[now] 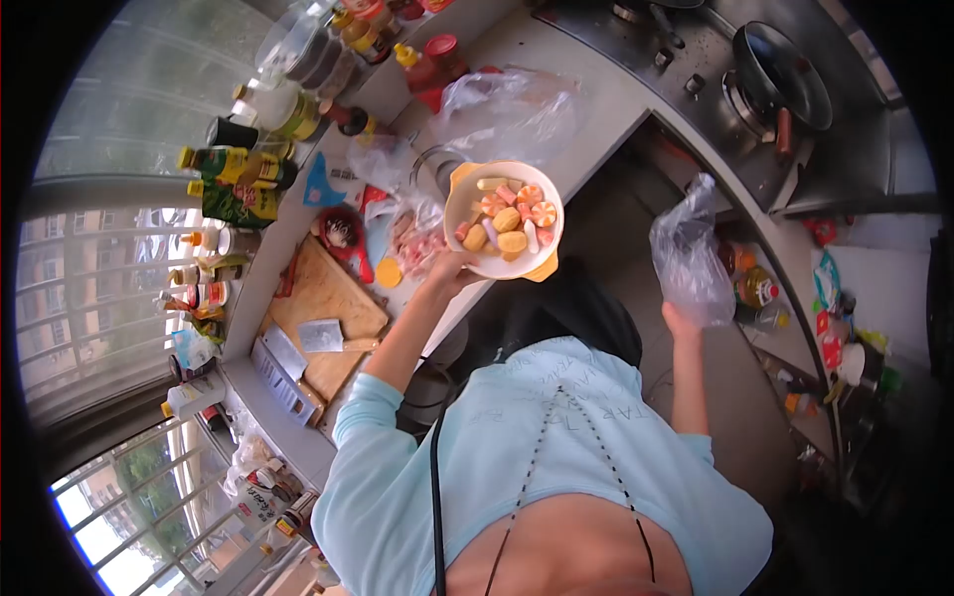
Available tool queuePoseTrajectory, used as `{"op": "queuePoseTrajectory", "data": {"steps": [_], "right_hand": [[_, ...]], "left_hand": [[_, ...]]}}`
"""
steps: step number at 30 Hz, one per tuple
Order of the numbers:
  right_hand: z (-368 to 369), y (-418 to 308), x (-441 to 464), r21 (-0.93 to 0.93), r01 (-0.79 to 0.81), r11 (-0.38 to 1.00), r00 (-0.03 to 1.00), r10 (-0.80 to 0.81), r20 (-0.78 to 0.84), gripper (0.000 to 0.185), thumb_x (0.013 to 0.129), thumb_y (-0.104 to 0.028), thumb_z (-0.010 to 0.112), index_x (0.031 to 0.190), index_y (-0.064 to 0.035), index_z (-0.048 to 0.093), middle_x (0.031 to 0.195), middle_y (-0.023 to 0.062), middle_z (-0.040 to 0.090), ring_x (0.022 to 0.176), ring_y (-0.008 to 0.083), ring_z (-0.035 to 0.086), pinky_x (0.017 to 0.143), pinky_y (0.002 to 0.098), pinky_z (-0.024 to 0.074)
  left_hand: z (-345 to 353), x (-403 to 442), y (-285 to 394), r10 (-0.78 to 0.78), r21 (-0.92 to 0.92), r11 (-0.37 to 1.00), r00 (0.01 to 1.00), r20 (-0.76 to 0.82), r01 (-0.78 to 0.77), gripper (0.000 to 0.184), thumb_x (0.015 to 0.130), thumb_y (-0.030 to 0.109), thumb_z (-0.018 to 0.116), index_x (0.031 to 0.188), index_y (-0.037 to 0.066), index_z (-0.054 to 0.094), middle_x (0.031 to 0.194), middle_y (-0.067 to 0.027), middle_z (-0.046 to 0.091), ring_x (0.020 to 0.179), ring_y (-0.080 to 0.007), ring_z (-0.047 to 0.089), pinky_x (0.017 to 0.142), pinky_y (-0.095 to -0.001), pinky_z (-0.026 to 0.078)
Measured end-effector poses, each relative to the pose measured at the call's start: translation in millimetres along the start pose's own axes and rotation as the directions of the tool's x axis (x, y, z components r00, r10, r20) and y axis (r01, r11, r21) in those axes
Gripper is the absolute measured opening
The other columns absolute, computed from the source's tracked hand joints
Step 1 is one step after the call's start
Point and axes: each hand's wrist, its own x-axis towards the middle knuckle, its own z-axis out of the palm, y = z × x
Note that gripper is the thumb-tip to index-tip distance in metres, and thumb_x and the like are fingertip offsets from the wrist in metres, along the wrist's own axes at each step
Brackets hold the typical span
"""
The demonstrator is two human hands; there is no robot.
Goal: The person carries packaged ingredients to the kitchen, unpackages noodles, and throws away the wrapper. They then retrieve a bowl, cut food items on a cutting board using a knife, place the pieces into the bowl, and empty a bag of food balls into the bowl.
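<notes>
My left hand (pixel 452 275) grips the near left rim of a white bowl (pixel 481 260) with yellow handles. In the bowl lie several pieces of food: orange-and-white round slices (pixel 530 196), golden-brown balls (pixel 512 241) and pale and pink sticks (pixel 532 236). The bowl is held up in front of the counter edge. Off to the right, my right hand (pixel 682 322) is closed on the lower end of a clear plastic bag (pixel 696 253). The bag hangs away from the bowl; its contents, if any, are unclear.
Left on the counter sits a wooden cutting board (pixel 338 278) with a cleaver (pixel 323 336). Another plastic bag (pixel 512 109) lies behind the bowl. Sauce bottles (pixel 234 179) line the window side. A wok (pixel 785 74) stands on the stove at right. Below it, an open shelf holds an oil bottle (pixel 760 288).
</notes>
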Motion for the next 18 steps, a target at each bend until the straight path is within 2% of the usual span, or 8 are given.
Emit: {"op": "queuePoseTrajectory", "data": {"steps": [1, 2, 3, 5, 10, 13, 16, 18], "right_hand": [[-1, 13, 11, 0.698, -0.237, 0.676, 0.939, 0.342, -0.012, 0.038, 0.090, -0.025, 0.034, 0.115, -0.0042, 0.051, 0.122, 0.0077, 0.052, 0.114, 0.0250, 0.048, 0.099, 0.0397, 0.0358], [-26, 20, 28, 0.917, -0.389, 0.088, 0.764, 0.587, 0.268, 0.038, 0.090, -0.026, 0.033, 0.117, -0.0045, 0.051, 0.123, 0.0077, 0.052, 0.114, 0.0249, 0.047, 0.099, 0.0396, 0.0353], [-64, 21, 43, 0.780, -0.325, -0.534, 0.534, 0.578, 0.618, 0.039, 0.090, -0.026, 0.033, 0.118, -0.0048, 0.050, 0.124, 0.0076, 0.051, 0.115, 0.0249, 0.046, 0.099, 0.0395, 0.0347], [-104, 27, 64, 0.370, -0.101, -0.923, 0.342, 0.317, 0.884, 0.037, 0.088, -0.026, 0.037, 0.118, -0.0072, 0.050, 0.123, 0.0076, 0.051, 0.115, 0.0252, 0.046, 0.099, 0.0399, 0.0354], [-103, 56, 95, 0.318, -0.283, -0.905, 0.535, 0.127, 0.835, 0.036, 0.087, -0.030, 0.046, 0.116, -0.0110, 0.052, 0.120, 0.0075, 0.052, 0.112, 0.0252, 0.046, 0.098, 0.0430, 0.0357], [-118, 39, 126, 0.282, -0.303, -0.910, 0.413, 0.141, 0.900, 0.038, 0.087, -0.032, 0.046, 0.117, -0.0108, 0.052, 0.120, 0.0075, 0.051, 0.113, 0.0255, 0.046, 0.099, 0.0438, 0.0335], [-115, 32, 145, 0.216, -0.423, -0.880, 0.647, -0.127, 0.752, 0.035, 0.087, -0.030, 0.046, 0.115, -0.0097, 0.053, 0.117, 0.0081, 0.054, 0.110, 0.0254, 0.048, 0.098, 0.0430, 0.0345], [-113, 19, 160, 0.237, -0.532, -0.813, 0.721, -0.287, 0.631, 0.033, 0.086, -0.026, 0.047, 0.113, -0.0084, 0.054, 0.113, 0.0081, 0.056, 0.106, 0.0246, 0.051, 0.095, 0.0410, 0.0371]], "left_hand": [[10, 24, -3, -0.017, -0.031, 0.999, 1.000, 0.006, 0.017, 0.084, 0.061, -0.013, 0.044, 0.135, 0.017, 0.021, 0.125, -0.0134, 0.040, 0.106, -0.0334, 0.052, 0.079, -0.0509, 0.051], [26, 37, -1, 0.024, -0.023, 0.999, 1.000, -0.013, -0.024, 0.083, 0.059, -0.013, 0.044, 0.134, 0.017, 0.023, 0.124, -0.0137, 0.041, 0.106, -0.0345, 0.052, 0.080, -0.0538, 0.050], [49, 46, 6, 0.054, 0.014, 0.998, 0.998, -0.029, -0.053, 0.082, 0.059, -0.012, 0.042, 0.133, 0.015, 0.023, 0.124, -0.0145, 0.042, 0.106, -0.0348, 0.052, 0.077, -0.0531, 0.052], [47, 90, -5, 0.042, -0.058, 0.997, 0.998, -0.046, -0.045, 0.080, 0.060, -0.011, 0.042, 0.133, 0.014, 0.022, 0.124, -0.0152, 0.041, 0.106, -0.0347, 0.052, 0.074, -0.0504, 0.054], [57, 156, -13, 0.076, -0.189, 0.977, 0.987, -0.143, -0.102, 0.088, 0.060, -0.018, 0.036, 0.135, 0.024, 0.017, 0.132, -0.0102, 0.034, 0.114, -0.0359, 0.045, 0.084, -0.0547, 0.048], [76, 153, -4, 0.104, -0.215, 0.966, 0.976, -0.190, -0.144, 0.087, 0.059, -0.017, 0.035, 0.134, 0.022, 0.016, 0.130, -0.0124, 0.035, 0.112, -0.0377, 0.047, 0.082, -0.0550, 0.049], [81, 158, -7, 0.154, -0.277, 0.936, 0.960, -0.231, -0.217, 0.086, 0.060, -0.017, 0.034, 0.134, 0.023, 0.015, 0.129, -0.0144, 0.035, 0.109, -0.0404, 0.048, 0.080, -0.0565, 0.050], [83, 157, -8, 0.173, -0.309, 0.922, 0.962, -0.211, -0.234, 0.079, 0.067, -0.016, 0.036, 0.134, 0.023, 0.017, 0.129, -0.0152, 0.036, 0.109, -0.0396, 0.049, 0.079, -0.0570, 0.050]]}}
